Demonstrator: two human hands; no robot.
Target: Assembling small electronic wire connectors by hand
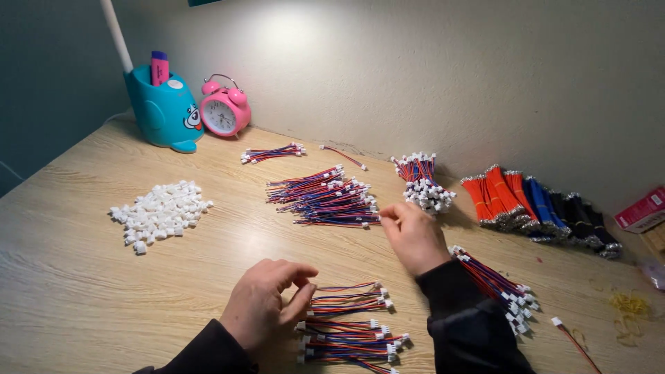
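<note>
While hands (267, 305) sort wires (325, 197), connectors (161, 213) left.

Red-pink box (641, 210) at right table edge

Pale wooden table (76, 277) set against a rough, cream plastered wall (429, 69), brightly lit from above near the white lamp stem (116, 34); darker teal wall (48, 76) on the left.

Connector heap (161, 214) left of wire pile (325, 196)
</note>
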